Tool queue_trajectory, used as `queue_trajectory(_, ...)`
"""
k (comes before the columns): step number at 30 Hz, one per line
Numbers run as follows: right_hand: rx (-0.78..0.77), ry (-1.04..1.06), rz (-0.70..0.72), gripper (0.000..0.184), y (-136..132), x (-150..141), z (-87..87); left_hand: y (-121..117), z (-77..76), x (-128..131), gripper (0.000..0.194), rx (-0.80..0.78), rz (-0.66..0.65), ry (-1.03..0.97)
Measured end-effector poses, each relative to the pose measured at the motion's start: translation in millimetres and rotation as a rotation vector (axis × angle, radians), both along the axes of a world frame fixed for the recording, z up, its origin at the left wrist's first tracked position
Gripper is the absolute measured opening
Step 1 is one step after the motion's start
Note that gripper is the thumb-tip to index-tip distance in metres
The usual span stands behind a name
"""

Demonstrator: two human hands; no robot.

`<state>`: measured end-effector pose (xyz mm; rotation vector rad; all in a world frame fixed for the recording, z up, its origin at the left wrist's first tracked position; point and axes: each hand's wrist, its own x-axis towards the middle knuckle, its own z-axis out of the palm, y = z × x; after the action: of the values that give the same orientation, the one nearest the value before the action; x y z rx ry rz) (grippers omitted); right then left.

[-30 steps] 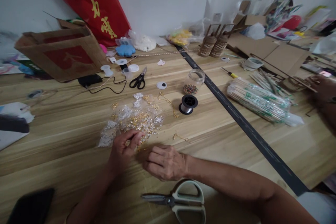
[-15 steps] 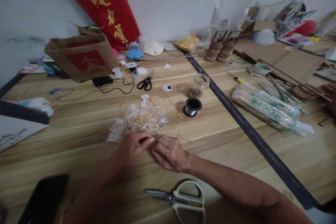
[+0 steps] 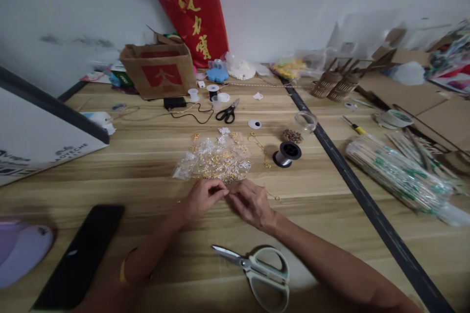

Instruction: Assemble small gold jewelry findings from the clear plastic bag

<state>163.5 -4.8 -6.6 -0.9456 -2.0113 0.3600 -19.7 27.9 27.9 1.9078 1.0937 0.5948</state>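
My left hand (image 3: 204, 198) is closed, thumb and forefinger pinched at their tips. Right against it, my right hand (image 3: 253, 204) is closed as well, its fingers curled in. What the two hold between the fingertips is too small to make out. Just beyond my hands lies a pile of small gold and silver jewelry findings (image 3: 223, 159), partly in clear bags. A gold chain (image 3: 260, 149) rests to the right of the pile, and another short chain (image 3: 273, 195) shows beside my right hand. Large pale-handled scissors (image 3: 257, 271) lie below my hands.
A spool of wire (image 3: 287, 154) and a jar of beads (image 3: 293, 135) stand right of the pile. Black scissors (image 3: 227, 112) lie behind it. A phone (image 3: 82, 254) and a white box (image 3: 44, 132) are at left; bagged sticks (image 3: 400, 176) lie at right.
The view has turned left, so everything on the table appears farther right. My hands stay together at the fingertips in front of the pile.
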Motion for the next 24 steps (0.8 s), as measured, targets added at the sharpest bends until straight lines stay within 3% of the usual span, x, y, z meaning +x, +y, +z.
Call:
queue_trajectory(14, -0.052, -0.012, -0.004, 0.015, 0.0, 0.3, -1.2, -3.3, -15.7, -7.7, 0.020, 0.064, 0.030, -0.060)
queue_trajectory(24, 0.005, -0.060, -0.017, 0.011, -2.5, -0.2, -3.2, 14.6, -18.8, -22.8, 0.026, 0.071, 0.164, -0.172)
